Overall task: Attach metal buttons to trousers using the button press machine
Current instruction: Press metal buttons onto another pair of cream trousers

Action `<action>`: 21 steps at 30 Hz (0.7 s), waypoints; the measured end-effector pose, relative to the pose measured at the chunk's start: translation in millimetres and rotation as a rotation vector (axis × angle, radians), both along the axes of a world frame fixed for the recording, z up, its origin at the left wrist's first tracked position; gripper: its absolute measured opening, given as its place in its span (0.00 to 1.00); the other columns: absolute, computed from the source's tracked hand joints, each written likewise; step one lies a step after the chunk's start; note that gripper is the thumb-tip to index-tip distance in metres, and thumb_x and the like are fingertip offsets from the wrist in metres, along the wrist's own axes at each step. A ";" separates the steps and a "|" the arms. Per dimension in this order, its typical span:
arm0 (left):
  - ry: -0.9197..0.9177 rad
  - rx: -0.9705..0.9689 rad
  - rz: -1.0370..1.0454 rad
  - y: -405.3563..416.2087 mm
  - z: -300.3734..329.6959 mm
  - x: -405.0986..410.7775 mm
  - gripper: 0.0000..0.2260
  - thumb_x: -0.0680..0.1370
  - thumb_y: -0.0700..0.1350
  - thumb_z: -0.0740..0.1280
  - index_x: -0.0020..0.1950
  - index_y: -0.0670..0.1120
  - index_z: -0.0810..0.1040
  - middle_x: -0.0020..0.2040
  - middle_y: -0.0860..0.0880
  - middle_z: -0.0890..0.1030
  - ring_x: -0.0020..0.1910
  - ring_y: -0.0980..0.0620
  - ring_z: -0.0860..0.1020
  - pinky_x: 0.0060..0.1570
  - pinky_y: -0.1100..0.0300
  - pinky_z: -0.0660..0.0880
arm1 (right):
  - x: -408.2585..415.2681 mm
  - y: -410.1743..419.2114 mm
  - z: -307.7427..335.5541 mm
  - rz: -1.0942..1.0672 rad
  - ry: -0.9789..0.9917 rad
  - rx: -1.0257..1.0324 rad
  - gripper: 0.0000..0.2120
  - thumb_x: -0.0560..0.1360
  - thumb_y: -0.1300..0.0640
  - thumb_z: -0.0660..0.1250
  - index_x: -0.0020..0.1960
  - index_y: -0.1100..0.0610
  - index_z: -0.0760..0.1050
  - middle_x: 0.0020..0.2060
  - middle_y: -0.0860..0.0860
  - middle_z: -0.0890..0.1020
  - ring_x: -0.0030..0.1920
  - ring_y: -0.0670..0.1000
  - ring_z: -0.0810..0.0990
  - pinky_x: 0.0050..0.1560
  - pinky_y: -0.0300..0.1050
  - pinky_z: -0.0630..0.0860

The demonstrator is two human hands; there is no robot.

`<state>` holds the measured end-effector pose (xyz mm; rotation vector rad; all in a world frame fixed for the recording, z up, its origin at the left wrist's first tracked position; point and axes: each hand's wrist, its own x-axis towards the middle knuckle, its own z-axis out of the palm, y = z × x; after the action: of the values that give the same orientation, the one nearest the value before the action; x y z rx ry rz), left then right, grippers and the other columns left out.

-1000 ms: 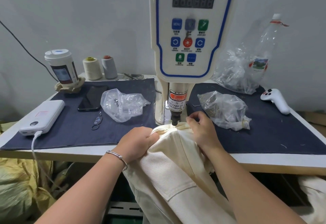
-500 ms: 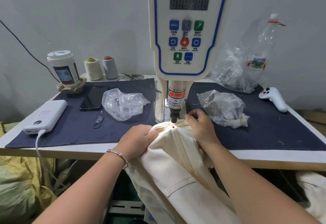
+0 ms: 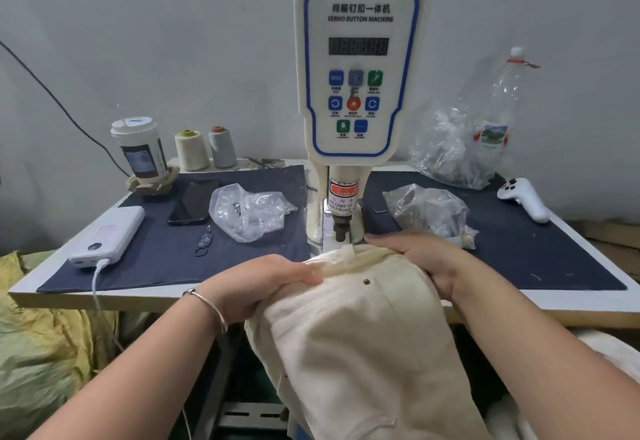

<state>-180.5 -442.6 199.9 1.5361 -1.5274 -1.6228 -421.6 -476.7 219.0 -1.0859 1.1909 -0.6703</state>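
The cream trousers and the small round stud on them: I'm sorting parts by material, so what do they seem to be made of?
The trousers look like a heavy woven cotton twill, matte cream, with fine diagonal ribbing and stitched seams. The stud seems to be metal, dark and dull, perhaps bronze-toned; it is too small to be sure.

A small garment workshop. A servo button machine [image 3: 358,68] stands on the worktop [image 3: 571,304]. Left of the machine sit thread cones [image 3: 191,149] and a bag of fittings [image 3: 250,211].
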 end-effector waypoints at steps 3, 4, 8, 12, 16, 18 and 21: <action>0.171 0.023 -0.074 12.1 11.7 -0.5 0.22 0.66 0.54 0.77 0.51 0.39 0.86 0.53 0.38 0.84 0.48 0.46 0.83 0.48 0.58 0.80 | -16.1 12.4 14.3 0.219 -0.131 -0.013 0.17 0.68 0.54 0.76 0.53 0.62 0.83 0.51 0.61 0.84 0.48 0.56 0.84 0.46 0.48 0.82; 0.203 0.023 -0.100 15.9 17.5 -1.7 0.23 0.67 0.54 0.76 0.53 0.38 0.85 0.54 0.38 0.84 0.50 0.45 0.83 0.50 0.57 0.79 | -20.1 15.9 19.7 0.283 -0.124 -0.039 0.15 0.67 0.55 0.77 0.51 0.61 0.83 0.48 0.60 0.85 0.46 0.55 0.85 0.42 0.46 0.82; 0.340 0.035 -0.116 32.8 39.7 -12.4 0.21 0.73 0.55 0.72 0.56 0.39 0.84 0.58 0.38 0.83 0.53 0.45 0.83 0.55 0.53 0.80 | -25.4 30.4 38.2 0.201 0.028 -0.239 0.12 0.62 0.53 0.79 0.43 0.56 0.83 0.41 0.56 0.85 0.40 0.53 0.83 0.40 0.46 0.79; 0.424 -0.003 -0.064 47.5 54.7 -32.1 0.25 0.72 0.58 0.71 0.58 0.41 0.83 0.62 0.39 0.81 0.57 0.44 0.81 0.60 0.52 0.79 | -28.7 49.2 46.3 0.061 0.267 -0.509 0.07 0.72 0.52 0.74 0.48 0.52 0.83 0.45 0.50 0.85 0.49 0.49 0.83 0.49 0.43 0.77; 0.416 -0.058 -0.018 59.7 67.3 -50.2 0.21 0.75 0.58 0.65 0.57 0.43 0.84 0.59 0.41 0.83 0.55 0.46 0.83 0.52 0.54 0.81 | -51.4 75.2 43.8 0.049 0.362 -0.499 0.23 0.71 0.40 0.71 0.62 0.47 0.75 0.54 0.46 0.81 0.55 0.46 0.80 0.53 0.45 0.78; 0.419 -0.071 0.009 64.1 72.6 -57.8 0.22 0.75 0.59 0.64 0.60 0.44 0.81 0.59 0.42 0.83 0.55 0.46 0.83 0.52 0.54 0.82 | -64.3 93.4 35.1 0.132 0.287 -0.380 0.37 0.63 0.36 0.74 0.68 0.48 0.69 0.58 0.45 0.80 0.57 0.46 0.80 0.57 0.49 0.79; 0.426 -0.094 -0.008 70.6 80.2 -67.2 0.24 0.76 0.59 0.66 0.65 0.44 0.78 0.61 0.42 0.82 0.56 0.46 0.82 0.54 0.51 0.81 | -71.2 124.2 11.8 0.229 0.284 -0.299 0.41 0.58 0.41 0.81 0.67 0.45 0.67 0.53 0.38 0.82 0.54 0.40 0.81 0.54 0.39 0.78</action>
<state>-247.7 -372.1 280.1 1.0491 -1.3512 -1.7192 -492.8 -352.5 230.8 -1.5847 1.2043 -0.5364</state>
